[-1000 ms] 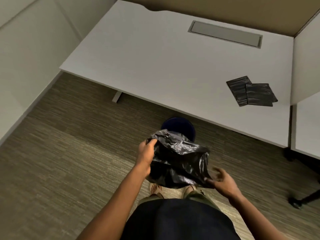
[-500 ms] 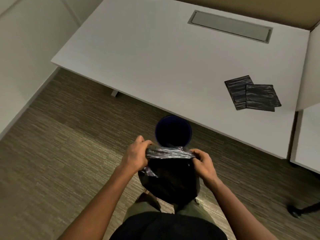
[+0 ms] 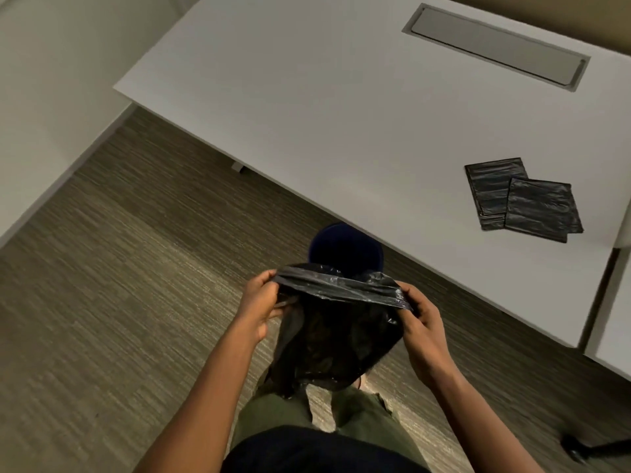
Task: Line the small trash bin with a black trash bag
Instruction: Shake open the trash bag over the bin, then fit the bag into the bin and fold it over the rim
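Fingers of the left hand [image 3: 261, 307] and right hand [image 3: 420, 314] pinch opposite sides of the black bag [image 3: 336, 331] at its mouth, stretching the rim taut above the small bin [image 3: 345, 249] on the floor by the worktop [image 3: 307, 107]. Thin, limp and slippery, it probably weighs almost nothing; the rolled rim seems the best place to grip.

Two folded black bags [image 3: 522, 199] lie overlapping on the white desk [image 3: 307, 97] above carpet [image 3: 102, 302].
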A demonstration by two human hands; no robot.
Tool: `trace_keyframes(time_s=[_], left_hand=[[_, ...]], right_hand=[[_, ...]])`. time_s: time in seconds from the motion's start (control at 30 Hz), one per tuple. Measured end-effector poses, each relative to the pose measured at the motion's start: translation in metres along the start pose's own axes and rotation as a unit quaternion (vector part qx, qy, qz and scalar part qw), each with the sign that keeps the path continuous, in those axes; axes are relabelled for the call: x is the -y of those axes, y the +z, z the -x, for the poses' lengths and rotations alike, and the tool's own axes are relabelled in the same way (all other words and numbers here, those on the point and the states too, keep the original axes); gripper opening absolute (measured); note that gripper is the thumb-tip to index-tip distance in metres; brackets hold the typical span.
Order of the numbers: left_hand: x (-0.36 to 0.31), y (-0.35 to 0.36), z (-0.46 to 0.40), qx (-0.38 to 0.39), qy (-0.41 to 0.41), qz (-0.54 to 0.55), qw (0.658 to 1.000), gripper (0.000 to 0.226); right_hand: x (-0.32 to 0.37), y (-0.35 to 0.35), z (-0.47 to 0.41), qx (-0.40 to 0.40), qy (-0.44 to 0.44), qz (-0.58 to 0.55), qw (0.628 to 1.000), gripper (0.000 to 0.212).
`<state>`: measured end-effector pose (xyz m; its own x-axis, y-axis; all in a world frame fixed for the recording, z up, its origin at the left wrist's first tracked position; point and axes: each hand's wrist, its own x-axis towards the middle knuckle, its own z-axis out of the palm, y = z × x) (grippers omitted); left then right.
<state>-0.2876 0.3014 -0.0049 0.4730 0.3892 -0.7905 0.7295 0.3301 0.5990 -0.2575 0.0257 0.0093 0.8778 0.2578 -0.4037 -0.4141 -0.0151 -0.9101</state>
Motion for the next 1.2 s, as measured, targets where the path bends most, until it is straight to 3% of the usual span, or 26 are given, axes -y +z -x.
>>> trace_keyframes(time_s=[0.2, 0.4, 0.57, 0.73, 0.9, 0.97, 1.03, 1.1, 1.2], left_hand=[[-0.004, 0.002, -0.02, 0.05, 0.061, 0.137, 0.987, 0.032], [0.023, 0.016, -0.073, 0.022, 0.068, 0.027, 0.997, 0.027], [0.059, 0.019, -0.142, -0.003, 0.049, -0.042, 0.998, 0.037], [0.107, 0.027, -0.198, -0.018, 0.029, -0.116, 0.993, 0.045], [0.148, 0.027, -0.224, -0.001, 0.013, -0.148, 0.989, 0.042], [0.163, 0.025, -0.227, -0.013, -0.011, -0.095, 0.995, 0.037], [0.172, 0.021, -0.232, -0.025, -0.074, 0.053, 0.996, 0.033], [0.174, 0.014, -0.239, -0.003, -0.139, 0.212, 0.967, 0.037], [0.17, 0.007, -0.251, 0.052, -0.157, 0.286, 0.944, 0.04]], right_hand=[[0.007, 0.002, -0.013, -0.01, -0.02, 0.008, 1.0, 0.03], [-0.057, 0.012, -0.044, -0.089, 0.039, 0.086, 0.992, 0.036], [-0.146, 0.008, -0.085, -0.131, 0.103, 0.151, 0.974, 0.036], [-0.216, 0.001, -0.123, -0.128, 0.161, 0.204, 0.957, 0.033], [-0.243, -0.006, -0.136, -0.121, 0.174, 0.24, 0.947, 0.035], [-0.24, -0.008, -0.138, -0.12, 0.178, 0.22, 0.952, 0.032], [-0.232, -0.009, -0.141, -0.114, 0.159, 0.231, 0.953, 0.034], [-0.224, -0.01, -0.147, -0.106, 0.135, 0.247, 0.954, 0.042], [-0.218, -0.009, -0.164, -0.089, 0.108, 0.284, 0.949, 0.037]])
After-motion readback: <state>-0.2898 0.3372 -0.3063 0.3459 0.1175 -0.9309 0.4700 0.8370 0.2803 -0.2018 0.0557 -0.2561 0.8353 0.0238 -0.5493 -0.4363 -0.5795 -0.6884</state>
